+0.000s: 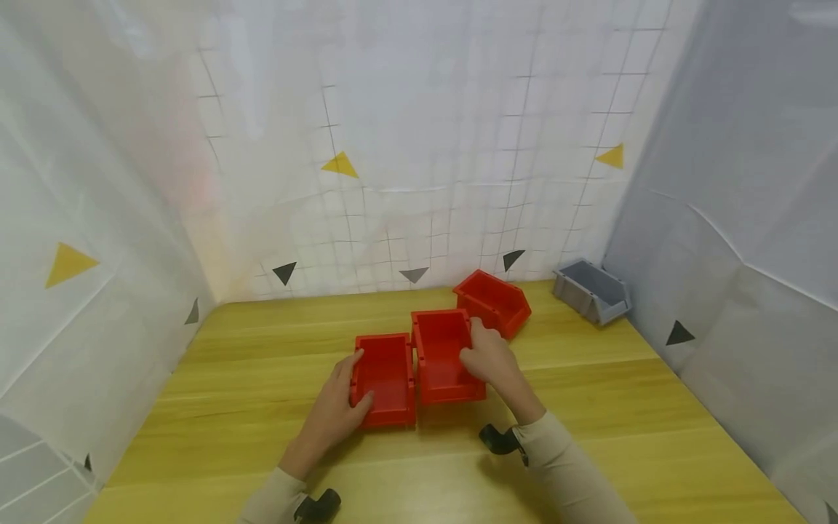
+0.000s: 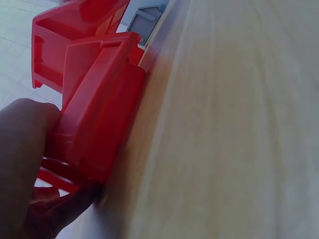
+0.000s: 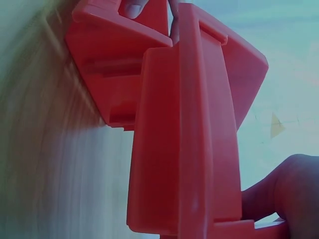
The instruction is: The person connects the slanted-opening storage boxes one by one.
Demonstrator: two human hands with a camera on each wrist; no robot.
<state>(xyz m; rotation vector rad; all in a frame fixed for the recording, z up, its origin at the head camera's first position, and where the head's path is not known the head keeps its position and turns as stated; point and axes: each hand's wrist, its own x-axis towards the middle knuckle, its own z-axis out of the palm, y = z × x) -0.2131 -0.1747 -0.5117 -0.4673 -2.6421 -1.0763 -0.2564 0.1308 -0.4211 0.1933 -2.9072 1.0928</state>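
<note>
Two red storage bins sit side by side in the middle of the head view. My left hand [image 1: 332,413] holds the left bin [image 1: 386,389] by its left side, thumb at the near left corner. In the left wrist view that bin [image 2: 107,112] rests on the wood. With its thumb inside the wall, my right hand [image 1: 492,358] grips the right bin [image 1: 445,356] by its right side. The right wrist view shows this bin [image 3: 192,129] raised off the table, its side against the left bin [image 3: 102,74]. Some fingers of both hands are hidden behind walls.
A third red bin [image 1: 492,298] stands angled behind the right hand. Farther right, a grey bin [image 1: 592,291] lies near the table's back corner. White sheeting [image 1: 419,145] with printed triangles rises behind and on both sides of the wooden table [image 1: 262,364].
</note>
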